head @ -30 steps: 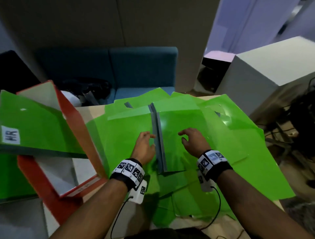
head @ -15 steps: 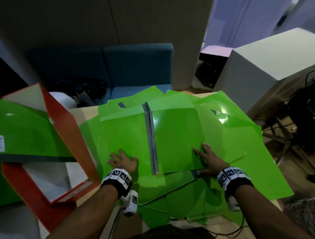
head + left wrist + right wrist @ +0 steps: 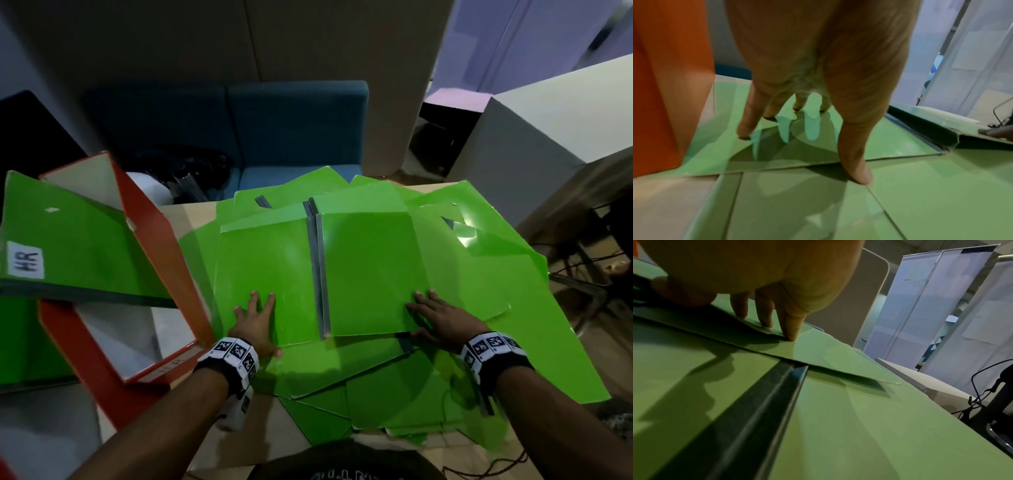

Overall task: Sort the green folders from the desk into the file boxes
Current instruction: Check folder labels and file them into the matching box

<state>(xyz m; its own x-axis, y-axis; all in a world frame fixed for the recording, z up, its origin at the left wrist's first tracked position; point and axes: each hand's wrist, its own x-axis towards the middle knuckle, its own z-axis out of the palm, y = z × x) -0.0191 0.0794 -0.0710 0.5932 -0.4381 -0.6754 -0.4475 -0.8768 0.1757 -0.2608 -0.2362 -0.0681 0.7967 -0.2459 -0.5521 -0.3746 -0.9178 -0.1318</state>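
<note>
The desk [image 3: 191, 219] is mostly buried under green folders [image 3: 513, 342]. The red file box [image 3: 144, 240] is cut off at the left, its near label too blurred to be read.

blue sofa [image 3: 294, 126] behind desk | white cabinet [image 3: 561, 113] far right | grey partition panel [image 3: 308, 37] behind sofa

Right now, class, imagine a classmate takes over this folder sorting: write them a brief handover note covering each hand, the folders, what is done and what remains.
Left hand: open, fingers flat on the left cover of the top green folder.
Right hand: open, pressing the same folder's right cover near its bottom edge.
The folder lies opened flat on the heap of green folders on the desk.
Done: one green folder labelled HR sits in the red file box.
Left: the whole heap remains unsorted.
</note>
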